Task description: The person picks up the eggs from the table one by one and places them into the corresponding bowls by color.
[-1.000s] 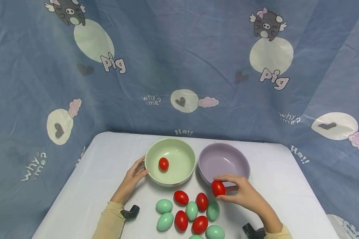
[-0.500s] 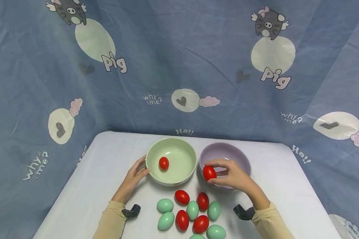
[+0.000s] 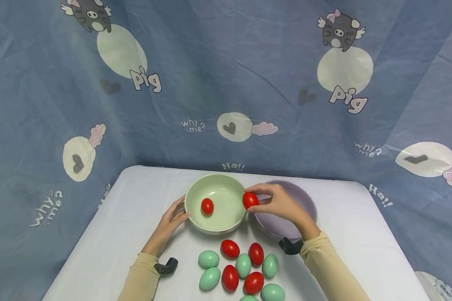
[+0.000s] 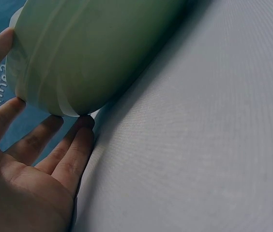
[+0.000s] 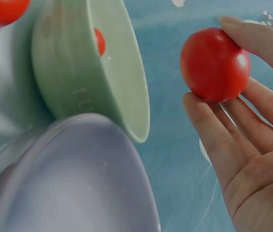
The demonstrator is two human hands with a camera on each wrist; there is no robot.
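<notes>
A red egg (image 3: 250, 201) is pinched between the thumb and fingertips of my right hand (image 3: 276, 204), above the gap where the two bowls meet. In the right wrist view the red egg (image 5: 215, 65) hangs clear of both rims. My left hand (image 3: 168, 223) touches the left side of the light green bowl (image 3: 226, 196), its fingers spread and nearly straight. The fingertips of the left hand (image 4: 30, 179) rest against the bowl's outer wall (image 4: 93, 53) in the left wrist view. Inside that bowl lies another red egg (image 3: 207, 207).
Right of the green bowl stands a purple bowl (image 3: 297, 205), partly hidden by my right hand. In front, several red eggs (image 3: 230, 278) and green eggs (image 3: 209, 279) lie loose on the white tabletop (image 3: 143, 188). A blue patterned cloth (image 3: 196, 92) hangs behind.
My right hand has carried the red egg leftward and away from me, from the purple bowl's near edge to the green bowl's right rim. The left hand stays at the green bowl.
</notes>
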